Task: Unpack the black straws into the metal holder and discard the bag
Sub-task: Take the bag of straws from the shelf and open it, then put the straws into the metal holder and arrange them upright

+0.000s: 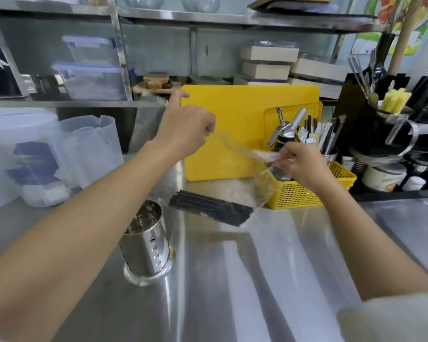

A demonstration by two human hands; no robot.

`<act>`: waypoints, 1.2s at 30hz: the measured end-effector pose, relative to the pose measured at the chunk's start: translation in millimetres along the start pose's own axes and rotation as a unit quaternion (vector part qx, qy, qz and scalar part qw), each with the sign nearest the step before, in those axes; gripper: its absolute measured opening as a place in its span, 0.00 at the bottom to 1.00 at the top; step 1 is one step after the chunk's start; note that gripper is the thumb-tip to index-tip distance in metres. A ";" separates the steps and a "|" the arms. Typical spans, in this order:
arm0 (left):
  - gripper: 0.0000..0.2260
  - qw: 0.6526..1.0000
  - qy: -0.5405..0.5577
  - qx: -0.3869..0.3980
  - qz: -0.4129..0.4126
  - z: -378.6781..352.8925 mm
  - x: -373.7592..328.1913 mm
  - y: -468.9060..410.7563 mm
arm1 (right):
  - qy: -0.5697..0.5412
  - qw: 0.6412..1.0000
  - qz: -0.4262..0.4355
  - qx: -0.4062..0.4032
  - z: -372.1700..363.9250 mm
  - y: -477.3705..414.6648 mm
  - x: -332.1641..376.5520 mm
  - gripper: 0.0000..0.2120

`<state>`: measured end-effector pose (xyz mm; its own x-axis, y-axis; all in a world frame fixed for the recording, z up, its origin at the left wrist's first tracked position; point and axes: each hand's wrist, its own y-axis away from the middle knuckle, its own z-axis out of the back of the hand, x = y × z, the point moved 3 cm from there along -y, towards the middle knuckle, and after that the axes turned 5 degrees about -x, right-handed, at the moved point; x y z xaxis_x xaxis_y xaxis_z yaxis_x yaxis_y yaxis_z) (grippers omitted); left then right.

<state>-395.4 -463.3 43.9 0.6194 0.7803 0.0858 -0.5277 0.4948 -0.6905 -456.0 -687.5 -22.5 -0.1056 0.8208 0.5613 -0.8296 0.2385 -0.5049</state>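
Tearing the clear bag (235,154) open above the tabletop (257,280).
Left hand (185,129) and right hand (299,161) each pinch the film; a sudden rip could scatter the black straws (210,207) past the metal holder (146,243).

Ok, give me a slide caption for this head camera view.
Both hands, left and right, stretch open the clear bag above black straws lying beside the empty metal holder.
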 end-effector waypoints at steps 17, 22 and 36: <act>0.10 0.998 0.002 0.059 0.023 7.3 0.1 -4.5 | -0.051 0.998 -0.015 0.017 -16.8 4.4 -4.5 0.02; 0.10 0.998 0.011 0.034 0.044 9.3 2.0 -2.2 | -0.076 0.997 -0.007 -0.008 -16.3 6.5 -5.7 0.03; 0.07 0.988 0.098 0.065 0.097 44.2 10.3 -16.0 | -0.413 0.889 -0.199 -0.013 -39.7 36.1 -57.5 0.16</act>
<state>-406.2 -446.3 87.6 0.5942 0.7818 -0.1888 -0.7096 0.3991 -0.5807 -458.1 -705.5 -99.1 -0.1810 0.0104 0.9834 -0.8798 0.4451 -0.1667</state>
